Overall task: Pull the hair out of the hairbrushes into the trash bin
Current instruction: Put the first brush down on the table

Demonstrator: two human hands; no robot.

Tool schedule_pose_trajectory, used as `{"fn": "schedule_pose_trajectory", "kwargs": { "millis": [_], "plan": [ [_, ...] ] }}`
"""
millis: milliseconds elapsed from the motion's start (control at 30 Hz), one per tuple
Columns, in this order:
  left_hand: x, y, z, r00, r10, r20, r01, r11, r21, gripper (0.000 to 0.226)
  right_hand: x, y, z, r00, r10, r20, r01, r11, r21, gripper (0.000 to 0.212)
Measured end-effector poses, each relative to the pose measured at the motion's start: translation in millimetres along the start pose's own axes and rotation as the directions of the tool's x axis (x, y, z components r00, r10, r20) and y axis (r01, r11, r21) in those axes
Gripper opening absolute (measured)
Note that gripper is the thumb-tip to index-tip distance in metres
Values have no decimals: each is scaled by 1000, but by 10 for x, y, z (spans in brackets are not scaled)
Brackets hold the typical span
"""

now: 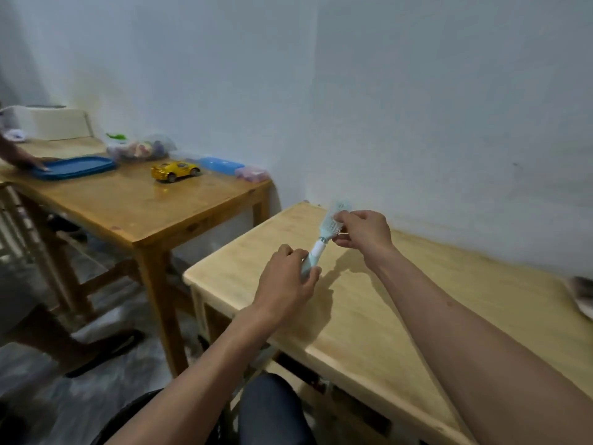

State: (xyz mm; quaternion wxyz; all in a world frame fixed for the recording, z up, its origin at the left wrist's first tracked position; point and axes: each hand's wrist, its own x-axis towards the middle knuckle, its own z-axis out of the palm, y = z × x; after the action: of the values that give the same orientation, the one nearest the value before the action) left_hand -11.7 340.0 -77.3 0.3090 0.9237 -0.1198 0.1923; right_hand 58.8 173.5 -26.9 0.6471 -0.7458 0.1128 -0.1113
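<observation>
Head view: a pale blue hairbrush (324, 234) is held in the air above the far left corner of the light wooden tabletop (401, 303), bristle head pointing away toward the wall. The left hand (285, 284) grips the handle, its fingers (313, 273) curled round it. The right hand (362, 232) is at the bristle head, with fingertips (337, 216) drawn together in a pinch on the bristles; whether any hair lies between them cannot be told. No trash bin is in view. To do the step well, the handle should probably be kept steady while the pinch takes the hair near the bristle roots and draws it along the bristles and off their tips, so that the tuft comes away whole. At the right edge of the tabletop lies a partly visible grey object (582, 295), too cropped to identify. On the darker table (128, 207) to the left stand a yellow toy car (175, 171) and a blue tray (77, 167), the latter touched by another person's hand (22, 159).
</observation>
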Motion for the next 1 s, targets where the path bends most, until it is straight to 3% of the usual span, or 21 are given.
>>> {"fn": "schedule_pose_trajectory", "kwargs": {
  "millis": [200,500,833,1000],
  "plan": [
    [361,313,476,993,54,100,-52,998,-23,34,418,180,-524,992,42,-118,-53,994,-96,17],
    [932,402,875,971,45,236,-53,998,26,32,1069,446,-651,975,132,-179,-168,965,-200,23],
    [1198,394,1028,958,47,284,-62,997,44,34,1418,569,-651,963,175,-208,-222,946,-236,28],
    [1194,397,1033,958,23,286,-35,999,35,40,1374,537,-700,970,187,-152,-219,948,-232,33]
  ]
}}
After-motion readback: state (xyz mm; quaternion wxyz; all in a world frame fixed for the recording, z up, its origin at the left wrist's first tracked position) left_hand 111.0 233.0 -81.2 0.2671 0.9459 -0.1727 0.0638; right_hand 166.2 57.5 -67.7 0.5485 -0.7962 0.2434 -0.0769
